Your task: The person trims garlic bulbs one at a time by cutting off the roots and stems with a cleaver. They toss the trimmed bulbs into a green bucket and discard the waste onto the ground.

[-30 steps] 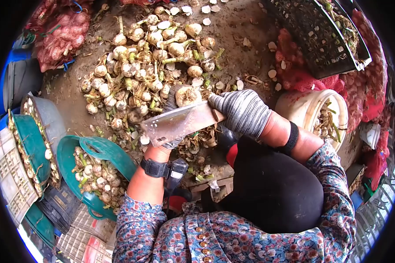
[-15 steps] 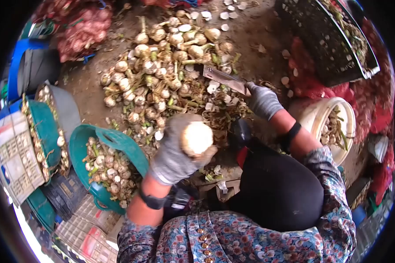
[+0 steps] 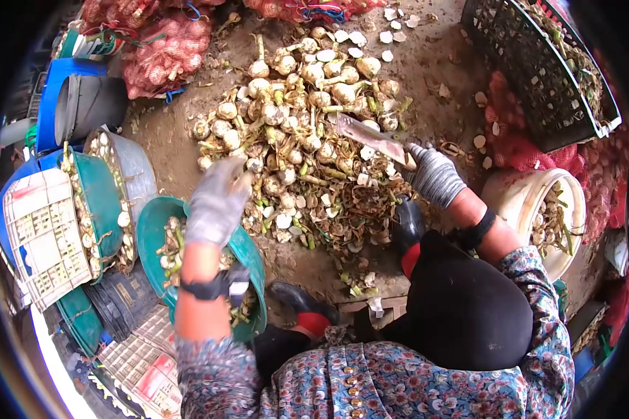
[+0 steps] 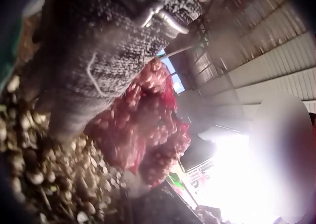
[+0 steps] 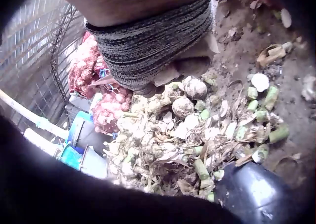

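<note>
My right hand (image 3: 435, 176), in a grey knitted glove, grips the handle of a cleaver (image 3: 370, 137). The blade points up and left, over the right side of a heap of garlic bulbs (image 3: 279, 115) with stalks. Blurred by motion, my gloved left hand (image 3: 217, 202) is above the far rim of a green tub (image 3: 253, 279), near the heap's left edge. No bulb shows in it. Garlic fills part of that tub, partly hidden beneath the left forearm. In the left wrist view, the glove (image 4: 108, 61) reaches down toward the heap.
At the right stand a white bucket (image 3: 500, 185) of trimmings and a black crate (image 3: 531, 84). Red mesh sacks (image 3: 168, 59) lie at the back left. More tubs (image 3: 98, 188) line the left side. Cut stalks and a black boot (image 3: 410, 220) are near the heap's front.
The left hand held a garlic bulb by the cleaver, brought it back toward the body, and now is farther left without a visible bulb. The right hand moved the cleaver away to the right.
</note>
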Demonstrator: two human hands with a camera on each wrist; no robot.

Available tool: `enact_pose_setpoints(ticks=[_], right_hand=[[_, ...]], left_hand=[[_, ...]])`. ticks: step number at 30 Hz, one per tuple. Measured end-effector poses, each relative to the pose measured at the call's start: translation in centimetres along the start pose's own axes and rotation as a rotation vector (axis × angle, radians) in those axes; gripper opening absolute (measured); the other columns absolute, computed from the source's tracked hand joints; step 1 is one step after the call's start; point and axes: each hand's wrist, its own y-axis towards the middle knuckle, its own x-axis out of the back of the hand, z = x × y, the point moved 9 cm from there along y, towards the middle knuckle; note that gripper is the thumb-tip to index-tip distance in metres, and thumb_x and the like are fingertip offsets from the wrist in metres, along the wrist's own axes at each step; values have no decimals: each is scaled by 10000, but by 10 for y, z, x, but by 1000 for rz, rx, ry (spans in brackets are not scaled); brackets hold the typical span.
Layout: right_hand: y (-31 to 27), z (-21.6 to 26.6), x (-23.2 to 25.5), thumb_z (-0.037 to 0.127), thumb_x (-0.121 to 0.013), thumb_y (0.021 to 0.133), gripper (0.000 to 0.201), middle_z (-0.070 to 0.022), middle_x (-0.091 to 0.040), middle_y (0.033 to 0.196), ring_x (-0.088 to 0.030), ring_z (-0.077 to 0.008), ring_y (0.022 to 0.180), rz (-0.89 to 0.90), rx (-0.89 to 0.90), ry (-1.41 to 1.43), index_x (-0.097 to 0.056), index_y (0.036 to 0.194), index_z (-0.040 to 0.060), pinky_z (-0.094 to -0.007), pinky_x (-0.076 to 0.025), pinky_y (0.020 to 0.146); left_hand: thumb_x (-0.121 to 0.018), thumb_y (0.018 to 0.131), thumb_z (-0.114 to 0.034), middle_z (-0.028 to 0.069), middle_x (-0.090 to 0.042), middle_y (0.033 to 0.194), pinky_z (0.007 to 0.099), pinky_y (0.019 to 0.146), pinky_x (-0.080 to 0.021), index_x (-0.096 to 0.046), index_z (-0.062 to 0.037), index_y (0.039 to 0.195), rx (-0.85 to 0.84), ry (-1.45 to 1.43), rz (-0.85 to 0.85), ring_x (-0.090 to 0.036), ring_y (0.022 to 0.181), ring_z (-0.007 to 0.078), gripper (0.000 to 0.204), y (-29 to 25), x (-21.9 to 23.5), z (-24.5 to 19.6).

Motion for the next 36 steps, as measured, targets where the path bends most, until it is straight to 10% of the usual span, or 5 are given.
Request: enact_pose_setpoints(ticks=[10, 15, 22, 31, 36], right_hand=[[-1, -9, -8, 360, -710, 841, 471, -184, -690, 825, -679, -377, 746, 49, 8, 58, -610, 1246, 143, -449, -554, 681], [-5, 45, 25, 299, -727, 785, 422, -144, -689, 817, -687, -350, 752, -92, 241, 205, -639, 1165, 139, -444, -536, 660], [-23, 99, 32, 145, -653, 756, 286, -104, -641, 740, -669, -338, 719, -17, 490, 117, -634, 1040, 158, -457, -513, 599], [-26, 95, 27, 146, -648, 763, 240, -117, -642, 748, -672, -344, 734, 6, 472, 34, -624, 1001, 130, -449, -515, 606], [-19, 75, 17, 133, -659, 744, 279, -132, -649, 758, -669, -366, 739, 63, 409, 11, -627, 1021, 129, -457, -515, 615]], left_hand=[[-810, 755, -413, 253, -452, 1459, 429, 1101, -423, -374, -68, 1470, 198, 398, 142, -495, 1314, 385, 906, 172, -120, 70], [-783, 825, -202, 135, -569, 1189, 383, 895, -547, -422, -91, 1288, 448, -957, 161, -559, 1048, 210, 598, 123, -140, 50], [-749, 832, -92, 94, -517, 1312, 330, 975, -517, -344, -109, 1437, -431, -979, 31, -566, 1128, 194, 728, 25, -115, -70], [-673, 907, -129, 80, -512, 1339, 341, 972, -515, -338, -111, 1454, 127, -1649, 358, -565, 1161, 178, 642, 9, -163, -56], [-709, 865, -173, 95, -671, 1136, 331, 908, -518, -587, -88, 1276, -470, -411, 21, -641, 1036, 203, 437, -2, -153, -70]])
